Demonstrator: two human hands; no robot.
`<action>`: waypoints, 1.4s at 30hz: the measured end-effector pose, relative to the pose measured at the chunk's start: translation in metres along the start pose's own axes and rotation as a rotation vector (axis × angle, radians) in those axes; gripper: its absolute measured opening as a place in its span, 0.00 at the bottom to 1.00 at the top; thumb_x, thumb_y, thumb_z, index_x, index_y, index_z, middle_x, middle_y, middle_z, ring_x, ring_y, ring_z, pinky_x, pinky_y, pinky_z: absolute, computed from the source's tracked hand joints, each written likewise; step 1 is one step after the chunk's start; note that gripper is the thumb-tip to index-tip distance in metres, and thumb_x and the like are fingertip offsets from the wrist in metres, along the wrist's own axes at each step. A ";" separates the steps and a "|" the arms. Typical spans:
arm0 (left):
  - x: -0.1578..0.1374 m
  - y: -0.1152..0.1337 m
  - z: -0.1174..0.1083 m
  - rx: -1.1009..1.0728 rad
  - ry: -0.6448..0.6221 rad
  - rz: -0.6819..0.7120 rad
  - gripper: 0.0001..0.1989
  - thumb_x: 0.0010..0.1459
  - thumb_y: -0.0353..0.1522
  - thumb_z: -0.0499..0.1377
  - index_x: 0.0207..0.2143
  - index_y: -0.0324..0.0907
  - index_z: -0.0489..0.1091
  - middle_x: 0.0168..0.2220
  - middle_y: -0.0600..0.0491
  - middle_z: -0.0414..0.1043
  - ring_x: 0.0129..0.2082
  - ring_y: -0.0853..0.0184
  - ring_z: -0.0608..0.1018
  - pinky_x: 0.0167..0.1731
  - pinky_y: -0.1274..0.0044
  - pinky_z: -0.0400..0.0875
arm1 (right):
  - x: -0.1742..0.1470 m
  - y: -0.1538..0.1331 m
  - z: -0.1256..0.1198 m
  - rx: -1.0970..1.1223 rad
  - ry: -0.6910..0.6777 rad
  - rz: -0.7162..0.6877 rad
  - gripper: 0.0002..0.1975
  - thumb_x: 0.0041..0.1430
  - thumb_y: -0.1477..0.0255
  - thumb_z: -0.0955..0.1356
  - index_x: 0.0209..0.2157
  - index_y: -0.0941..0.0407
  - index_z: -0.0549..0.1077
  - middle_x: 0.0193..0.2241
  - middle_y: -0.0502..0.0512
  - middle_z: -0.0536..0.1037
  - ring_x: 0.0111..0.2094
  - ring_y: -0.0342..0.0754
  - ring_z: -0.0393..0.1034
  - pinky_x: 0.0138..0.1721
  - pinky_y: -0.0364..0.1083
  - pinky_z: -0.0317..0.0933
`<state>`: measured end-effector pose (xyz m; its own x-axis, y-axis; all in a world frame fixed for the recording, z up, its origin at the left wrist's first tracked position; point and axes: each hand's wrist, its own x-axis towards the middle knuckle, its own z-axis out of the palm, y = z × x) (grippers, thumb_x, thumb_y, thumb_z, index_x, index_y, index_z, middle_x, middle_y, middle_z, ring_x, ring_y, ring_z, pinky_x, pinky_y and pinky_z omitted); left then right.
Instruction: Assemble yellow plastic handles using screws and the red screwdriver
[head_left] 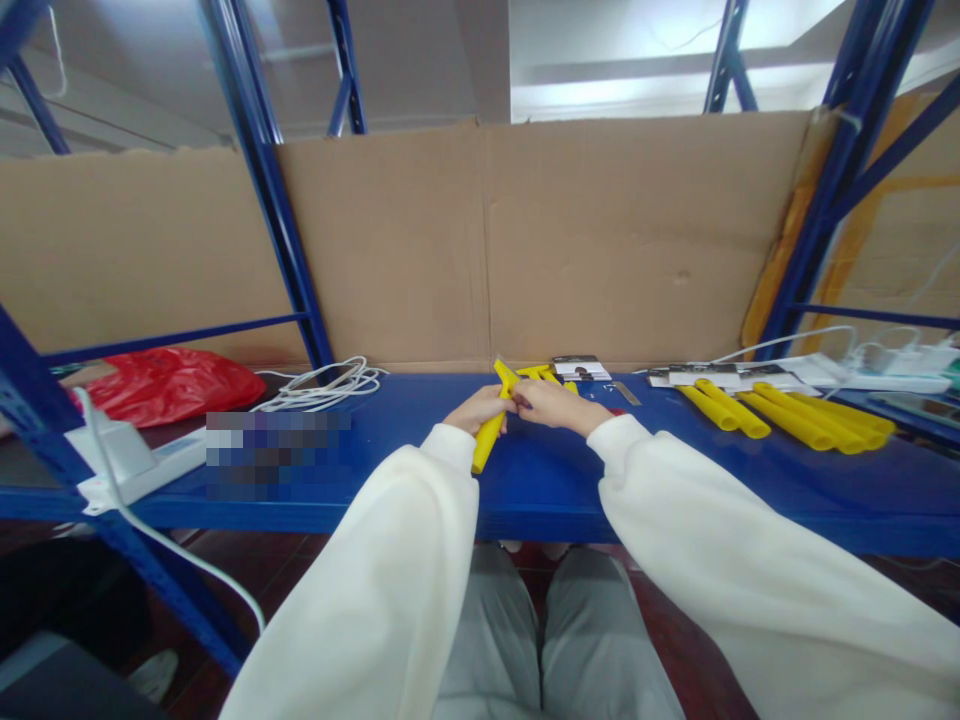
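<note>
A: Where is the yellow tool (487,450) sitting?

B: It is slanting between the hands, above the middle of the blue worktop (405,440). The left hand (480,410) is wrapping round the handle. The right hand (551,403) is curling in at the flared head, but its fingertips are hiding, so I can't tell whether it is gripping.

A: What might be going wrong?

B: If the right hand is pressing hard while the left is holding loosely, the handle could be twisting or slipping. Fingers are crowding the head, so a slip could be nicking them if its rim is sharp.

A: And the edges?

B: The handle's lower end is pointing towards the near edge; a dropped tool could be rolling off there. On the far side, yellow pieces (534,371) and a packet (589,370) are limiting reach, with cardboard (600,250) standing behind.

A: Any room?

B: Open room is stretching left towards the white cable (341,383), and right up to the yellow tubes (709,407).
</note>
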<state>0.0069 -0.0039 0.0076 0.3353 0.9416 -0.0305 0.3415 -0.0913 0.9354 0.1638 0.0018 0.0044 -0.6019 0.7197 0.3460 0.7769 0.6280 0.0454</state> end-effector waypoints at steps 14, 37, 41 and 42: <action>-0.004 0.002 0.001 -0.052 -0.065 0.027 0.09 0.53 0.22 0.61 0.37 0.39 0.68 0.15 0.61 0.65 0.13 0.73 0.67 0.17 0.83 0.63 | -0.009 -0.017 -0.022 -0.242 -0.119 0.084 0.14 0.61 0.77 0.66 0.47 0.63 0.78 0.43 0.72 0.82 0.46 0.61 0.78 0.46 0.50 0.67; 0.008 0.020 0.022 -0.115 -0.085 -0.124 0.15 0.68 0.34 0.56 0.55 0.37 0.68 0.34 0.50 0.80 0.12 0.76 0.64 0.14 0.82 0.60 | -0.069 0.144 -0.010 -0.040 -0.111 0.808 0.10 0.54 0.74 0.69 0.31 0.60 0.84 0.28 0.63 0.82 0.34 0.55 0.78 0.35 0.46 0.66; 0.024 0.031 0.043 -0.138 -0.125 -0.138 0.13 0.68 0.34 0.56 0.50 0.36 0.71 0.28 0.53 0.77 0.13 0.75 0.65 0.15 0.82 0.62 | -0.067 0.148 -0.006 -0.057 -0.107 0.793 0.10 0.56 0.76 0.68 0.34 0.60 0.84 0.31 0.64 0.83 0.36 0.55 0.79 0.37 0.45 0.66; 0.028 0.034 0.049 -0.152 -0.129 -0.149 0.12 0.67 0.34 0.57 0.48 0.36 0.71 0.27 0.52 0.77 0.13 0.75 0.65 0.15 0.83 0.62 | -0.067 0.148 -0.005 -0.064 -0.100 0.797 0.11 0.57 0.76 0.67 0.35 0.60 0.84 0.32 0.65 0.83 0.36 0.54 0.79 0.38 0.45 0.66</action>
<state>0.0715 0.0032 0.0215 0.4041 0.8909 -0.2074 0.2624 0.1043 0.9593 0.3198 0.0448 -0.0069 0.1262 0.9692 0.2115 0.9870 -0.1013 -0.1247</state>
